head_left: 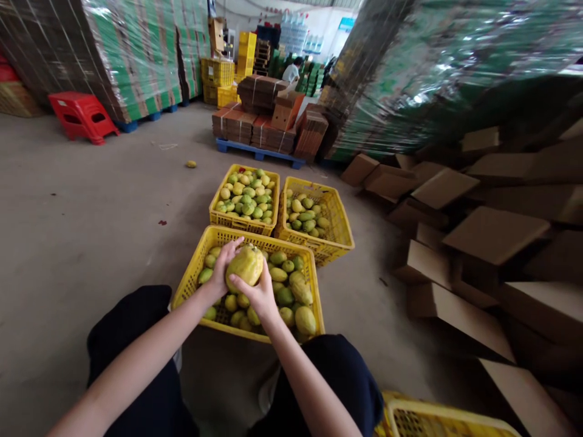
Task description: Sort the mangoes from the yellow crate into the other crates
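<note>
Between both hands I hold one large, lumpy yellow-green fruit; its exact kind I cannot tell. My left hand wraps its left side, while the fingers and thumb of my right hand press on its right and front. The fruit is above the nearest yellow crate, which contains many smaller green and yellow fruits. My hands and forearms hide part of that crate's contents.
Behind it stand a full yellow crate and a partly filled one. Brown cardboard boxes pile up at right. A yellow crate sits lower right, a red stool far left. Flattened cartons rest on a blue pallet.
</note>
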`<move>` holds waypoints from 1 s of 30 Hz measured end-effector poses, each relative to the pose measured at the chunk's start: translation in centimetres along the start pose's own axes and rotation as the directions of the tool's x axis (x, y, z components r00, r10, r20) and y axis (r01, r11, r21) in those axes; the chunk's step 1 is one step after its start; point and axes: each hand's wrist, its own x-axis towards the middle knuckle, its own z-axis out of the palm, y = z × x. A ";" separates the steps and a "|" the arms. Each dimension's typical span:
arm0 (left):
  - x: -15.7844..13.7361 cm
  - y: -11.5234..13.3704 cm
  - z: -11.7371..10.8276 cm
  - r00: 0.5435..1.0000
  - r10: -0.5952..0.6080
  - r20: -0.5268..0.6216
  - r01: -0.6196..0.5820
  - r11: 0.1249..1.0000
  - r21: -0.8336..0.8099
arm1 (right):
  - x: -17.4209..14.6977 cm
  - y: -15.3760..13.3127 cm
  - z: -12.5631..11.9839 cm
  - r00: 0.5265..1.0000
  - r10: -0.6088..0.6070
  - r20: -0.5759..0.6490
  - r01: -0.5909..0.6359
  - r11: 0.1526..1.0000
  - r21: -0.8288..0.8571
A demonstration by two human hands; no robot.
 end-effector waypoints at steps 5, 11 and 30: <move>1.3 0.3 -0.6 0.990 -0.006 -0.139 -0.006 0.996 -0.086 | -1.4 -0.4 1.1 0.998 0.048 0.051 -0.051 0.997 0.064; 1.8 2.5 -0.1 0.989 -0.058 -0.135 0.009 0.941 -0.339 | -0.7 -2.6 0.2 0.984 -0.119 0.130 0.121 0.993 -0.002; -2.3 3.3 2.0 0.839 0.508 0.193 -0.538 0.828 0.157 | 1.3 -4.2 -2.9 0.783 -0.599 0.168 0.587 0.622 -0.518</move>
